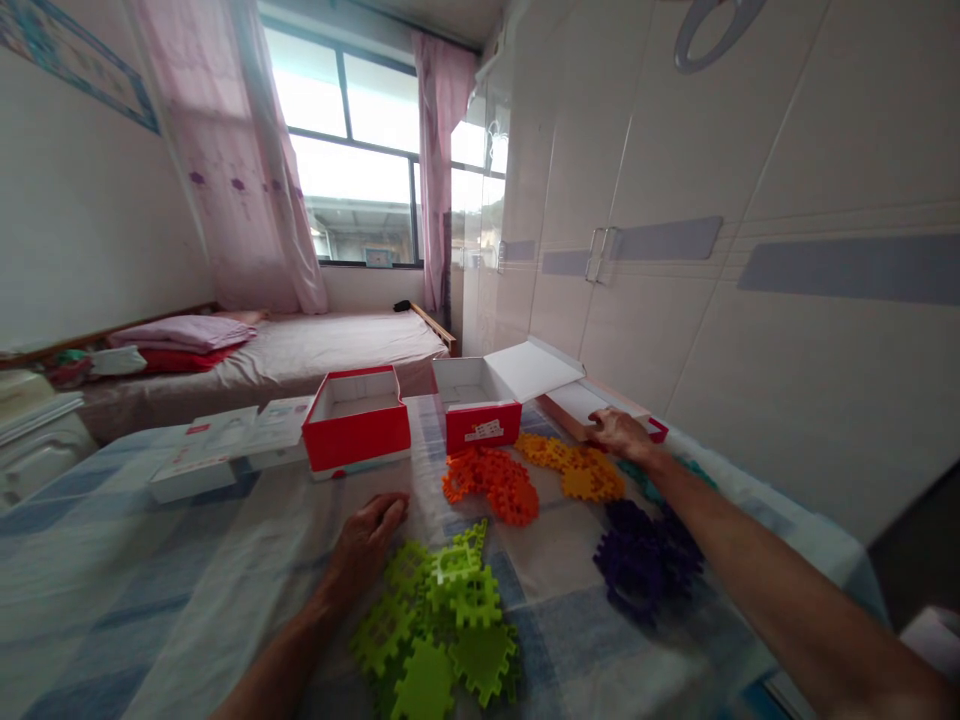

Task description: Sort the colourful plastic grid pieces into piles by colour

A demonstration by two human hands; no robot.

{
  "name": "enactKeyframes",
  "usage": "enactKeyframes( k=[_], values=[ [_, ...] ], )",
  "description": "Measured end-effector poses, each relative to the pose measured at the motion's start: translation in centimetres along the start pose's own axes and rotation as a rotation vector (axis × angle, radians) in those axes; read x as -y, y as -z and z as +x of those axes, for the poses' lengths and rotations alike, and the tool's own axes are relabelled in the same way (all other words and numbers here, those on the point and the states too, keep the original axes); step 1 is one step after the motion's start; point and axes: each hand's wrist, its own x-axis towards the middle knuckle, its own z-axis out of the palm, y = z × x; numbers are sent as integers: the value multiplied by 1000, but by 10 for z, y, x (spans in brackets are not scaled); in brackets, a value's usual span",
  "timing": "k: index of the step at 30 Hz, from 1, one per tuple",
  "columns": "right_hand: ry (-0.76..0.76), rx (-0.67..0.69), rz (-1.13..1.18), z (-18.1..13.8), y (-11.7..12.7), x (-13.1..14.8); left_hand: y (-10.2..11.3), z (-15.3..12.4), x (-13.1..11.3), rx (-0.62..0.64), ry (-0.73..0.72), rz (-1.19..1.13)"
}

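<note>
My left hand (375,525) rests on the cloth with its fingers curled in. Nothing shows in it. Close by lies a heap of lime-green toothed building pieces (454,625). Over at the right, my right hand (621,433) has its fingers bent at the near edge of a shallow red box (574,405) with a pale inside. Between the hands lie orange-red pieces (499,485) and yellow-orange pieces (581,470). Dark purple pieces (641,560) sit below my right forearm. Teal pieces (637,478) are partly hidden behind it.
An open red box (484,425) with its white flap raised stands at the back. Left of it are another open red box (356,425) and flat white boxes (206,455). Beyond the checked tablecloth (247,580) are a bed (322,345) and a wardrobe (660,330).
</note>
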Motion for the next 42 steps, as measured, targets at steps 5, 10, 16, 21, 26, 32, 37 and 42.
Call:
enactKeyframes(
  k=[5,10,16,21,26,32,37,42],
  values=[
    [28,-47,2,5,-11,3,1,-1,-5,-18,-11,46],
    [53,-190,35,7,-1,10,1,-2,-6,-22,-34,50],
    [109,-285,58,9,26,24,0,-3,-6,-17,-46,81],
    [225,-367,112,4,45,61,1,-3,-8,-22,-54,66],
    [319,-324,118,-6,55,119,1,-2,-7,-26,-50,66],
    [411,-173,157,-17,34,188,1,-3,-4,-14,-44,56],
    [377,-261,258,-31,21,202,2,-2,-5,-10,-49,63],
    [297,-348,369,-67,15,172,2,-2,-8,-11,-54,84]
  ],
)
